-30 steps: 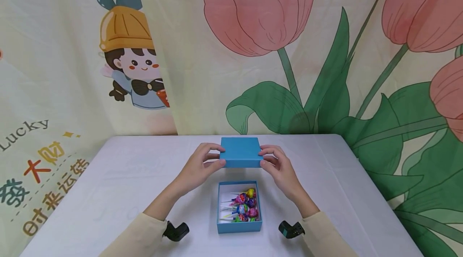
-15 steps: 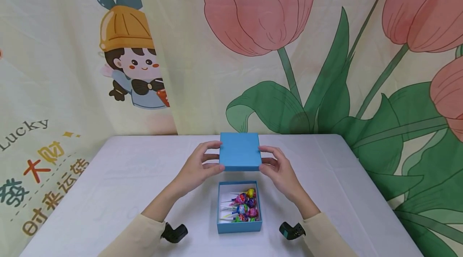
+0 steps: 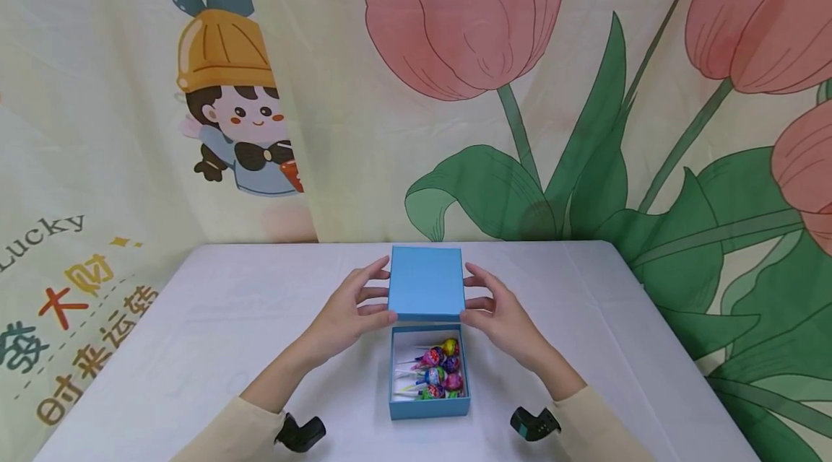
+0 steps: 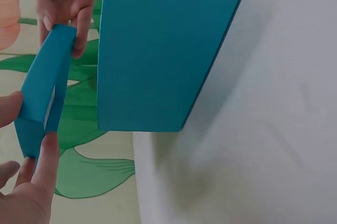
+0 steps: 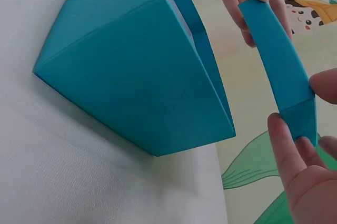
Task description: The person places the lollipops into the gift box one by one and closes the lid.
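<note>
A light blue box lid (image 3: 426,283) is held level by both hands, just beyond and above the blue box (image 3: 429,410). My left hand (image 3: 347,310) grips its left side, thumb at the near corner. The right hand (image 3: 507,314) grips the opposite side in the same manner. Several wrapped lollipops (image 3: 434,377) lie inside the uncovered box, sticks pointing left. In the left wrist view the lid (image 4: 45,74) hangs apart from the box (image 4: 158,56). The right wrist view also shows a gap between lid (image 5: 279,58) and box (image 5: 131,82).
A white cloth covers the table (image 3: 247,317). Behind its far edge hangs a printed curtain (image 3: 351,123) with tulips and a cartoon figure. Black wrist devices (image 3: 300,433) sit on both forearms.
The lid has come nearer to the box and tilted so that more of its top shows. Both hands moved with it, their forearms spreading slightly outward. The box and lollipops stayed put.
</note>
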{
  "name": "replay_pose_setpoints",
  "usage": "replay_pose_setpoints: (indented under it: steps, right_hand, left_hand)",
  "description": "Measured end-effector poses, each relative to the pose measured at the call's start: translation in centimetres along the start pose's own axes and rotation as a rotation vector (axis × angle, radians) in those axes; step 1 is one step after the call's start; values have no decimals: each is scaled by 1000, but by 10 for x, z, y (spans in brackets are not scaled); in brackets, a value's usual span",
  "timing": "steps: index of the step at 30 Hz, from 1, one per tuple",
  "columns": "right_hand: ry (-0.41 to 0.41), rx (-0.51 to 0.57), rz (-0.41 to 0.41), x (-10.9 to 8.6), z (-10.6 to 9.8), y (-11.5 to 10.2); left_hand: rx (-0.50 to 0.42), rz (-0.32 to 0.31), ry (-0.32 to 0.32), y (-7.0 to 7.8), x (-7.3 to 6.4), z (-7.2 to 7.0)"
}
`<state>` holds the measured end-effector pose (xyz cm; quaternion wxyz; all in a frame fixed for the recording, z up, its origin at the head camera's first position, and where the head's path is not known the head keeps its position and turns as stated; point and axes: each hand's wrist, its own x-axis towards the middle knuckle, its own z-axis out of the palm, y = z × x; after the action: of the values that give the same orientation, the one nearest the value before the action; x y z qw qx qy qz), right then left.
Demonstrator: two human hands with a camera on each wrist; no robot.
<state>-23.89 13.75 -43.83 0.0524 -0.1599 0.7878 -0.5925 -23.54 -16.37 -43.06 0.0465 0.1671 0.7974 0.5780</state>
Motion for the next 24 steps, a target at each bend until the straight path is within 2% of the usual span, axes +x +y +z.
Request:
replay_pose_setpoints:
  steps: [12, 19, 24]
  right_hand:
    - [-73, 18, 55, -6, -2, 1]
    - [-112, 37, 74, -14, -3, -1]
    - [-140, 48, 101, -23, -5, -5]
  left_hand:
    - [54, -24, -21, -3, -11, -3]
    - [51, -96, -26, 1, -24, -1]
    - [-3, -158, -26, 3, -34, 4]
